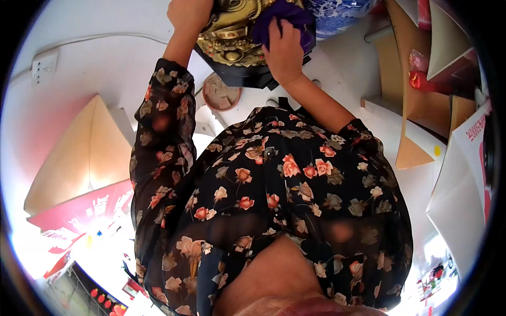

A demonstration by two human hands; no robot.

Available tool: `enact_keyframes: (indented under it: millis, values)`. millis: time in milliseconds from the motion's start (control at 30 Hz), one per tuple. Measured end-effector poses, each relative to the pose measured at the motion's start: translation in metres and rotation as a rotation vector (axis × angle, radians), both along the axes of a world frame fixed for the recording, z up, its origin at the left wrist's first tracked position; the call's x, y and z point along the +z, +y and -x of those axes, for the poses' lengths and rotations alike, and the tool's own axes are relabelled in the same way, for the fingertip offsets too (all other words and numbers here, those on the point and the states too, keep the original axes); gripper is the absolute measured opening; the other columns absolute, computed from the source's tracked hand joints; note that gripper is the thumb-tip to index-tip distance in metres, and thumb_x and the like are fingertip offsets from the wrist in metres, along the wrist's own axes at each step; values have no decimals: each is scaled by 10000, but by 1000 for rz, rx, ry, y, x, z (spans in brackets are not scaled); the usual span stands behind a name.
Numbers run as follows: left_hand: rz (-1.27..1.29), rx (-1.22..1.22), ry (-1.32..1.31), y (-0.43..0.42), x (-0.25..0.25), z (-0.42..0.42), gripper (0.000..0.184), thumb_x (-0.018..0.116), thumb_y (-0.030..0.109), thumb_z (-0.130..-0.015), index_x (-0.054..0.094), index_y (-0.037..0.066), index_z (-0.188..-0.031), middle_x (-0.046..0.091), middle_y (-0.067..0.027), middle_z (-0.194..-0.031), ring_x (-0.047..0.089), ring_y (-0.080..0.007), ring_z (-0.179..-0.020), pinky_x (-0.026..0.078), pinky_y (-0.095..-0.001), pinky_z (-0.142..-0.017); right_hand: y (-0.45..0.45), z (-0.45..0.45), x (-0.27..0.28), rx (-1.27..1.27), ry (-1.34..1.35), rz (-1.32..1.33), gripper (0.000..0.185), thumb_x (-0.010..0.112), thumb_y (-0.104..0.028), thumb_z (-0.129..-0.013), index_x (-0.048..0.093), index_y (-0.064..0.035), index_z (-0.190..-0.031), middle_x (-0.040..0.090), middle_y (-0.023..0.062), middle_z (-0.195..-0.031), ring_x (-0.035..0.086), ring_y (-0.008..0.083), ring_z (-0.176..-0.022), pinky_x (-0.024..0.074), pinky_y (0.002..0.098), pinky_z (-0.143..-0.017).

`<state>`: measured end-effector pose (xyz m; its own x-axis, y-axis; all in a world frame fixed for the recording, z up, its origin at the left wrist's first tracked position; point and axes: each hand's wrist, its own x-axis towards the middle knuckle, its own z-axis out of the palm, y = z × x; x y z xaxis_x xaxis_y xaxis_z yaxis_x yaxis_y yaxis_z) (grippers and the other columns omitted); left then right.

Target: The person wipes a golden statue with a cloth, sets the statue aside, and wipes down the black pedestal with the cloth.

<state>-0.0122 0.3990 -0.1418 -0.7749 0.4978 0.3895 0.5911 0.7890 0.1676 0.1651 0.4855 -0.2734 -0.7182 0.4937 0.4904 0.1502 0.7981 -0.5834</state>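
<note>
The gold-coloured sculpted ornament with raised scrollwork and small red details (232, 45) sits on a black, angular-edged base (237, 75) at the top centre of the head view; its upper part runs out of frame. A bunched dark purple cloth (282, 23) lies against the ornament's right side, above the right part of the base.

The right hand (285, 50) holds the cloth, its fingers bent into the folds and grasping it against the ornament. The left hand (188, 13) is at the ornament's left side, partly cut off by the frame; the state of its fingers cannot be told, nor whether it touches the ornament.

A blue-and-white patterned porcelain vessel (337, 17) stands just beside the base on the right. A round, reddish-brown rimmed pot with pale contents (222, 92) is near the base's near left edge, on the white floor (254, 96).

On the left, a white wall socket (45, 67) with a pale cable (110, 36) is set in the wall, above an open cardboard box with a red-and-white printed flap (79, 152). On the right are open brown cardboard boxes (392, 68) and a shiny red wrapped item (421, 79). The person wears a black, rose-patterned sheer blouse (274, 174).
</note>
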Motion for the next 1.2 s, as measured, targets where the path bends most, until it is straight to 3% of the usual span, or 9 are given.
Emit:
enact_keyframes:
  millis: [167,267,400,733,867,967,1033,1100,1200]
  values:
    - [143,95,-67,-6,-2,13,469,439,519,-959,743,197,-1113,721,-172,-947,682,-320,-903,508,-395,-797,-12,9,7,40,-155,-274,371,659,-152,-817,575,-27,-1156,526,133,-1103,566,297,-959,569,350,-623]
    - [91,130,-51,-20,-5,28,567,351,623,-912,747,264,-1102,711,-182,-940,659,-383,-926,502,-445,-802,-60,32,-13,338,-222,-167,182,555,-125,-858,615,-63,-1018,549,76,-1008,618,244,-834,544,335,-496]
    - [-13,-37,-22,-18,-3,16,399,456,432,-950,737,202,-1116,712,-164,-924,663,-381,-868,517,-422,-742,-53,28,-5,370,-85,-376,266,569,-158,-833,631,-119,-1089,550,27,-999,619,200,-748,522,302,-471]
    - [-10,88,-70,1,3,-8,509,367,513,-954,746,209,-1104,709,-177,-915,665,-394,-874,510,-443,-778,59,-9,-27,321,42,-369,507,623,-117,-741,620,-228,-1235,558,-19,-1204,577,214,-899,548,300,-687]
    - [58,178,-91,5,-1,-10,483,369,472,-965,736,204,-1129,714,-175,-952,668,-390,-897,508,-446,-794,128,-14,-81,78,-73,121,505,644,-64,-784,597,-148,-1281,556,62,-1258,589,357,-1013,533,410,-826]
    - [-31,-220,679,-4,-22,18,457,372,475,-987,723,240,-1162,724,-136,-988,683,-338,-918,513,-408,-786,167,8,-80,19,219,122,482,643,-113,-843,561,-114,-1317,525,141,-1246,580,399,-1029,525,423,-827]
    - [81,-327,718,1,-1,4,437,417,422,-979,736,138,-1070,700,-187,-906,659,-387,-861,503,-473,-768,164,26,-3,185,112,449,438,566,-150,-919,532,-56,-1345,517,191,-1306,514,389,-1178,434,430,-977]
    - [-83,-374,460,10,-5,-2,423,443,383,-972,731,75,-1004,690,-203,-846,650,-411,-813,507,-510,-745,157,64,24,265,87,583,392,512,-217,-972,543,-21,-1310,527,212,-1301,493,389,-1226,403,443,-1025]
    - [-27,-108,-33,4,3,-24,434,382,503,-998,708,291,-1190,730,-95,-1015,691,-277,-927,513,-369,-772,136,115,7,198,-244,486,388,467,-350,-1004,585,-6,-1139,551,200,-1203,512,406,-1148,441,487,-923]
